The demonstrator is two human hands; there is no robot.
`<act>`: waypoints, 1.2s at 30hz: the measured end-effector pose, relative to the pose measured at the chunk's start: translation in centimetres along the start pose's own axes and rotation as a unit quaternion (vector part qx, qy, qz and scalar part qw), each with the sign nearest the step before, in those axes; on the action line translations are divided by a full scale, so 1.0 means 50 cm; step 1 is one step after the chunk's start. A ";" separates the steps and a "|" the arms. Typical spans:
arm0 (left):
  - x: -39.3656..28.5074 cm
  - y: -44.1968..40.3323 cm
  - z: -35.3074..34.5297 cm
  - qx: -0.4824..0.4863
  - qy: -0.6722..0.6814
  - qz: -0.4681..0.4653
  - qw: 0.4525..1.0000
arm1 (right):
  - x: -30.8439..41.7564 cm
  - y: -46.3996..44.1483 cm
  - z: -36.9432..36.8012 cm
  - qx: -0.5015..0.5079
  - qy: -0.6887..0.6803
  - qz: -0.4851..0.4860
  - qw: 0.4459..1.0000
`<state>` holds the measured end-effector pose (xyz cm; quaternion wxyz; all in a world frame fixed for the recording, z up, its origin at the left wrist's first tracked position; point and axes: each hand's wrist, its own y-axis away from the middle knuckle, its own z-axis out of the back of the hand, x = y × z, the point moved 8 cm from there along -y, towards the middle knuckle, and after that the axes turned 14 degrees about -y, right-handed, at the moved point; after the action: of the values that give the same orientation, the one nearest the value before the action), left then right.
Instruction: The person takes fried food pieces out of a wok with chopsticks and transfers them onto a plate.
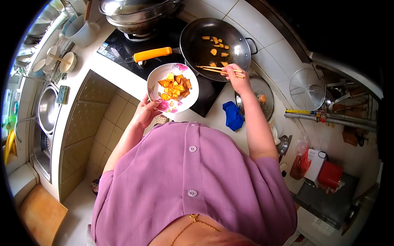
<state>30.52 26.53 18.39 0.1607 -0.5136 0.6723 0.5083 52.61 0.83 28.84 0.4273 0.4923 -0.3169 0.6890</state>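
My left hand grips the rim of a white plate with pink flowers, held in front of the stove. Browned orange food pieces are heaped on it. In my right hand is a pair of wooden chopsticks, their tips over the near side of a dark wok. Several similar pieces lie in the oil at the wok's bottom. The wok's orange handle points left, above the plate.
A lidded steel pot stands behind on the black cooktop. Right of the plate lie a blue cloth and a glass lid. A wire strainer hangs at the right wall. The sink is far left.
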 end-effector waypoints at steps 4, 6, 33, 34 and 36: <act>0.002 -0.002 0.004 0.000 0.004 -0.003 1.000 | 0.000 0.008 0.030 -0.034 -0.131 -0.039 0.990; 0.003 -0.003 0.004 0.007 0.005 -0.007 1.000 | 0.027 0.019 0.044 -0.061 -0.179 -0.010 0.982; 0.014 -0.010 0.007 0.026 0.004 -0.016 1.000 | 0.154 0.149 -0.035 0.020 -0.195 0.014 0.981; 0.012 -0.011 0.004 0.029 0.003 -0.017 0.999 | 0.156 0.153 -0.058 0.041 -0.181 0.016 0.983; 0.015 -0.008 0.006 0.012 0.009 -0.008 1.000 | 0.154 0.155 -0.077 0.062 -0.184 0.022 0.981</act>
<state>30.47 26.42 17.51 0.1651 -0.5215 0.6758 0.4941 42.90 2.90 34.83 0.3149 0.6292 -0.3577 0.6140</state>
